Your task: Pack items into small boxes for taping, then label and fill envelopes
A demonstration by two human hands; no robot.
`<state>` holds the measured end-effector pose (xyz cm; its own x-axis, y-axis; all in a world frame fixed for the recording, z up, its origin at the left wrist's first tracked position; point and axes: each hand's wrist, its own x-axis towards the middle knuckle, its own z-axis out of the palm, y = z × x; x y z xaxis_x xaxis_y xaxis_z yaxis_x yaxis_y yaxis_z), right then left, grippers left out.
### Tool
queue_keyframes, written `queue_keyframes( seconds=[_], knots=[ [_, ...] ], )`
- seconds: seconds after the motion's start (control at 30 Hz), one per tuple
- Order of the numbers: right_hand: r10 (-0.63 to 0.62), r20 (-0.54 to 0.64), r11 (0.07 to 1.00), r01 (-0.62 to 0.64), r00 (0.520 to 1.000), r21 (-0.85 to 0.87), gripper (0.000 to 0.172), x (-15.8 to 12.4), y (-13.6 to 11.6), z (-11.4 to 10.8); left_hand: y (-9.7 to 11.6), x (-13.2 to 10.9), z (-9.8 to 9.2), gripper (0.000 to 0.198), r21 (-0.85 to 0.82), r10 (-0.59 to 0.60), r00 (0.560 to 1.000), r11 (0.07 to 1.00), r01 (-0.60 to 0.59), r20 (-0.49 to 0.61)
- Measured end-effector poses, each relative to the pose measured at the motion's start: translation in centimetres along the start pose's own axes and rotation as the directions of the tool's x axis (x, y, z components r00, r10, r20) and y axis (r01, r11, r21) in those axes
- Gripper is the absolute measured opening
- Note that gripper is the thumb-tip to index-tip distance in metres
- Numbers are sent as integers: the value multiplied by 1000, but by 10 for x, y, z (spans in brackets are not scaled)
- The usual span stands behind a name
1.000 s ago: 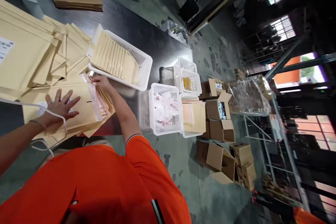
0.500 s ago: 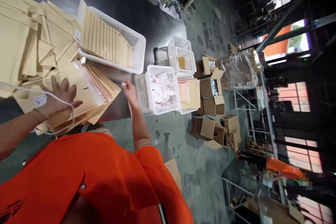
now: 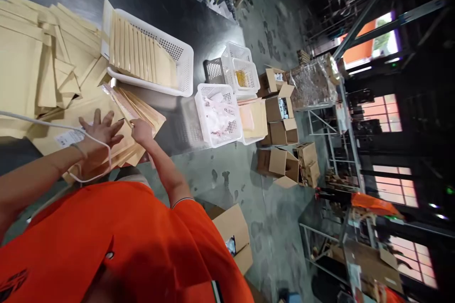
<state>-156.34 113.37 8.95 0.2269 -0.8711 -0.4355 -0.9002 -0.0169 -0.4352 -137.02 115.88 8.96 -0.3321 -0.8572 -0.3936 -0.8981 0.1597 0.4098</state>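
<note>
Meanwhile, left hand (image 3: 101, 131) splayed flat on kraft padded envelopes (image 3: 85, 109), right hand (image 3: 141, 131) pinching their edge.

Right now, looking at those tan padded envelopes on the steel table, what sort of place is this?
Probably a small parcel-packing warehouse. Tan padded envelopes are piled on a long steel table, white plastic mesh baskets stand along it, and open brown cardboard boxes sit on the stained grey floor.
</note>
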Motion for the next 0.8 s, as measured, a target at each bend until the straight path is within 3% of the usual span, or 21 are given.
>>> queue_keyframes(
  seconds=[0.1,0.23,0.33,0.4,0.47,0.63,0.73,0.8],
  knots=[
    [-49,32,994,52,998,-100,32,-11,-18,28,7,0,-1,70,-45,-49,999,998,49,-4],
    [-60,-16,986,56,998,-159,52,-26,-20,66,11,14,-14,76,-47,-163,985,986,161,-50],
    [-90,-23,971,83,996,-225,58,-30,-13,78,1,32,-29,72,35,-54,994,998,58,-100],
    [-120,-25,960,109,992,-258,59,-29,-10,81,-14,43,-33,75,70,57,997,996,-54,-52],
    [-147,-28,951,134,989,-277,60,-27,-8,82,-28,52,-31,81,56,65,998,996,-65,-1],
    [-186,-44,947,167,982,-275,61,-22,-2,87,-33,58,-27,92,16,-92,994,996,93,-65],
    [-175,-61,954,154,983,-259,62,-22,2,90,-25,47,-43,97,-13,-206,965,978,206,-165],
    [-147,-74,962,126,986,-241,62,-21,4,93,-26,34,-57,91,-2,-275,949,961,278,-154]
  ],
)
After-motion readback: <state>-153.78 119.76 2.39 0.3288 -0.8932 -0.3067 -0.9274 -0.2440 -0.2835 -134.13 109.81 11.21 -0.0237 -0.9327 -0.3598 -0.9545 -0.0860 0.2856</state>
